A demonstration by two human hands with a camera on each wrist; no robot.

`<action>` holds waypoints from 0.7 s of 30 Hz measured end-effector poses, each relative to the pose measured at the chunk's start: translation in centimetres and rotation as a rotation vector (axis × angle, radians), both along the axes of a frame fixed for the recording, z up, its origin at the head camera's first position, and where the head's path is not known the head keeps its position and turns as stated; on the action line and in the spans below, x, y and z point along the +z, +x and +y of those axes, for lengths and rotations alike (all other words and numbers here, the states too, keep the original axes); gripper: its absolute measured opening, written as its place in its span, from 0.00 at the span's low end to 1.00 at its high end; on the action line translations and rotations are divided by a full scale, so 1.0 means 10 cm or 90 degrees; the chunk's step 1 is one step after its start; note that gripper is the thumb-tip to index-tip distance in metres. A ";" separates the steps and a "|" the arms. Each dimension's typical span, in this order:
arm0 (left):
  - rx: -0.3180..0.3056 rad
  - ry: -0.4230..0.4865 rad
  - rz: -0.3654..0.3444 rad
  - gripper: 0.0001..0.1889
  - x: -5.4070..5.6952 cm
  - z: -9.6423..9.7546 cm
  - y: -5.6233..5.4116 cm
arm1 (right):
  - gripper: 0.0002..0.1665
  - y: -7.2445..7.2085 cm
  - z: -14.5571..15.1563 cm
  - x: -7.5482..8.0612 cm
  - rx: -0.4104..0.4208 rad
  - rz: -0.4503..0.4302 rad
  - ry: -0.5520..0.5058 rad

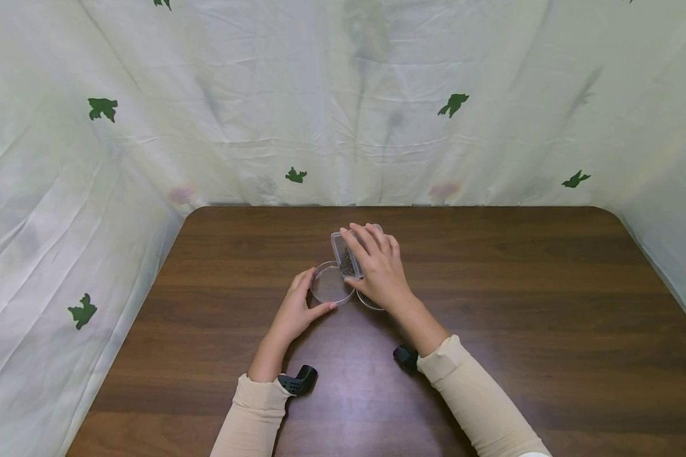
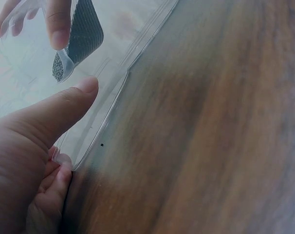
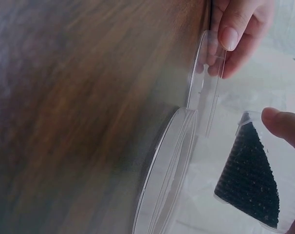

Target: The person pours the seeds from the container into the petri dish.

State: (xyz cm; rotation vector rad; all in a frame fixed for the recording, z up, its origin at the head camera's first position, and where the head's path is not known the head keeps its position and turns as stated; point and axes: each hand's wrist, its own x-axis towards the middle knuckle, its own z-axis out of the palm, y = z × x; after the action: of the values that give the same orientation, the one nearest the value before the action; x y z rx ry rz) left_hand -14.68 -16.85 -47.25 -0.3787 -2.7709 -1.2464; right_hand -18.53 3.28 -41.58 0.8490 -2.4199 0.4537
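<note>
One hand, the left hand (image 1: 294, 307), is gripping a clear round dish (image 1: 329, 291) in the head view; the right hand (image 1: 380, 265) is grasping a tilted clear plastic box (image 1: 341, 251) above it. The brown wood-grain bench (image 1: 526, 304) is spreading to both sides, its far edge behind. A second clear round dish (image 1: 369, 306) is sitting beside the first. Left wrist view: dark granules (image 2: 84, 34) are filling the box's lowered corner. Right wrist view: they are sloping.

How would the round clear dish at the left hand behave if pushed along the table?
The dish would probably slide rather than tip, being low and wide on the flat table. Its thin, clear walls suggest it's stiff and fairly light, and might crack if knocked hard.
</note>
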 end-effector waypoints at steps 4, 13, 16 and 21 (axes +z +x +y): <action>0.000 0.001 -0.003 0.44 0.00 0.00 0.00 | 0.61 0.00 0.00 0.00 0.000 0.003 0.000; 0.001 0.004 -0.008 0.44 0.00 -0.01 0.00 | 0.60 0.00 -0.01 0.00 0.001 0.008 0.001; 0.001 0.006 -0.008 0.44 0.00 -0.01 0.01 | 0.60 0.00 0.00 -0.01 0.002 0.006 0.002; 0.001 0.006 -0.007 0.44 -0.01 0.00 0.01 | 0.60 0.00 0.00 -0.01 0.000 0.002 0.005</action>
State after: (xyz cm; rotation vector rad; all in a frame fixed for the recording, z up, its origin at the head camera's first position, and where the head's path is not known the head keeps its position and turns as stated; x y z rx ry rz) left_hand -14.63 -16.89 -47.30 -0.3686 -2.7734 -1.2643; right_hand -18.54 3.26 -41.67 0.8525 -2.4197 0.4426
